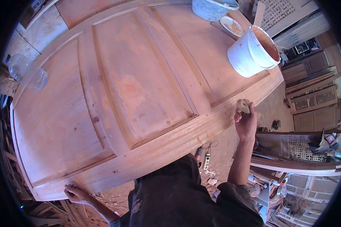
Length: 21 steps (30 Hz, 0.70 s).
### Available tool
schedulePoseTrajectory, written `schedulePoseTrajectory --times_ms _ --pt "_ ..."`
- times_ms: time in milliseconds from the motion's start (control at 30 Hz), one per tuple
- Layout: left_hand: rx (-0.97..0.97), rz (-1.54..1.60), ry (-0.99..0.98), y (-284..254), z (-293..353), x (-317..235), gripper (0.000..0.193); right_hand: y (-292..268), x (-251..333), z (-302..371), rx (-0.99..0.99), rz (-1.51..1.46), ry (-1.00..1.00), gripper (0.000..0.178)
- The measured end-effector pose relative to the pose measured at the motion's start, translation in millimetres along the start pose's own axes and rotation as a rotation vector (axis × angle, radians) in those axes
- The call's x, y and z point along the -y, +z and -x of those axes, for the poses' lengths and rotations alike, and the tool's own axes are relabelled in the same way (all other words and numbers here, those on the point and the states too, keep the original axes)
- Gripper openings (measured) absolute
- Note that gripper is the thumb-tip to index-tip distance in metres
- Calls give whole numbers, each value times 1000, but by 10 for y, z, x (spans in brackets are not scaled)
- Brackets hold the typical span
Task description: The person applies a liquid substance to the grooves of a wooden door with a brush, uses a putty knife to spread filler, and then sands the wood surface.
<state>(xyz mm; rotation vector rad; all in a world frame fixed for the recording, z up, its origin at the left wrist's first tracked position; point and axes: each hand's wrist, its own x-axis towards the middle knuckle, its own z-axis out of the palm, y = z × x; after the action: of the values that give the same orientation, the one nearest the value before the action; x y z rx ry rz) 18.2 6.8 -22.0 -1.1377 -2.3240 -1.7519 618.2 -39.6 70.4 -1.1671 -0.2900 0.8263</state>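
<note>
A large wooden panel door (140,75) lies flat before me, its recessed panels streaked with pale orange-brown smears. In my right hand (247,123), raised over the door's near right edge, is a small tan-brown wad (244,106); the fingers close around it, and whether it is cloth or putty does not show. My left hand (75,194) rests at the near left edge of the door with its fingers curled closed. What it may grip is hidden. A white bucket (243,53) coated inside with brown paste stands on the door's far right part.
Behind the bucket sit a smeared round lid (231,26) and a grey-blue basin (212,10). A clear plastic bottle (26,72) is at the far left edge. Below the door, a power strip (207,161) lies on the littered floor. Wooden panels (314,98) lean at right.
</note>
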Motion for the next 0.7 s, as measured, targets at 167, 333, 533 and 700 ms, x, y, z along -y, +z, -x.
schedulePoseTrajectory --times_ms 167,333,533,700 --pt "41 -84 24 12 0 -65 40 209 -46 181 159 -508 182 35" --pt "78 -61 20 -36 -55 77 34 260 -17 308 156 -587 194 34" --pt "618 2 154 119 469 -1073 51 602 -229 738 205 -338 280 31" --pt "1513 735 375 751 1381 -2514 69 1090 -569 1188 272 -254 501 39"
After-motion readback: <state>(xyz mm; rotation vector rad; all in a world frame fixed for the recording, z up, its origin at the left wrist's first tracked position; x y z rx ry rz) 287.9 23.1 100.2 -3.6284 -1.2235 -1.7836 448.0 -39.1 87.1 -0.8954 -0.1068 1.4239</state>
